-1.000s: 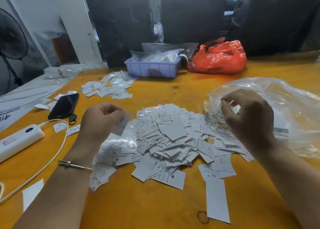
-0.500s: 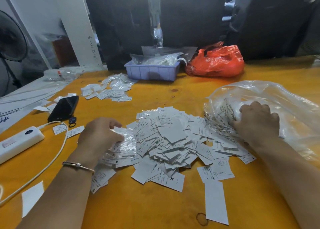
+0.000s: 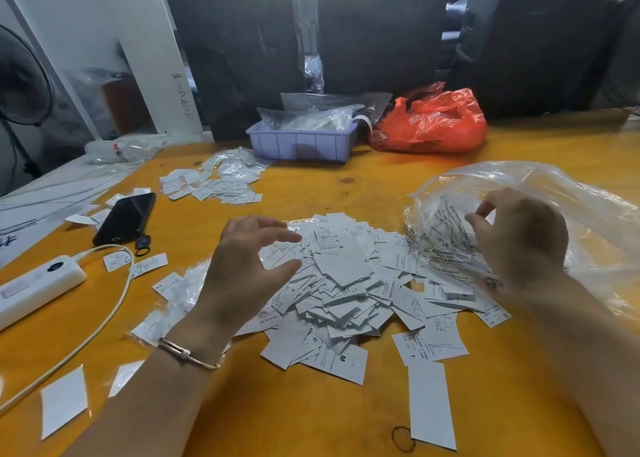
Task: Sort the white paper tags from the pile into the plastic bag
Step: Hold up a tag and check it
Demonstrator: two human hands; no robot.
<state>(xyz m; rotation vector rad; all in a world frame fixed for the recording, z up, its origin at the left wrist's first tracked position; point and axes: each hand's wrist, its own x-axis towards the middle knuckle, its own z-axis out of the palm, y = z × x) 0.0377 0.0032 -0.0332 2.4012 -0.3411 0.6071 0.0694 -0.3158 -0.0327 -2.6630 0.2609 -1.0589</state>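
Half a second ago the left hand (image 3: 249,266) lay down on the near-left edge of the pile of tags (image 3: 343,283), fingers closed over a crinkly clear wrapper; now it has lifted and spread, thumb and fingers wide apart and holding nothing, poised just above the heap. The right hand (image 3: 519,238) has risen too, from pressing flat on the mouth of the plastic bag (image 3: 512,186) to hovering over it with fingers curled; it seems to pinch the thin film at the fingertips, though the grip is not plain. That suggests one load is done and the next grab is being lined up while the bag is held open, with most of the pile still waiting. The tags are small, flat, stiff-looking white rectangles with fine print and size letters, overlapping loosely beneath and beyond the left fingers and running right up under the bag's edge below the right fingers. The bag is glossy, wrinkled and see-through, printed with small text.
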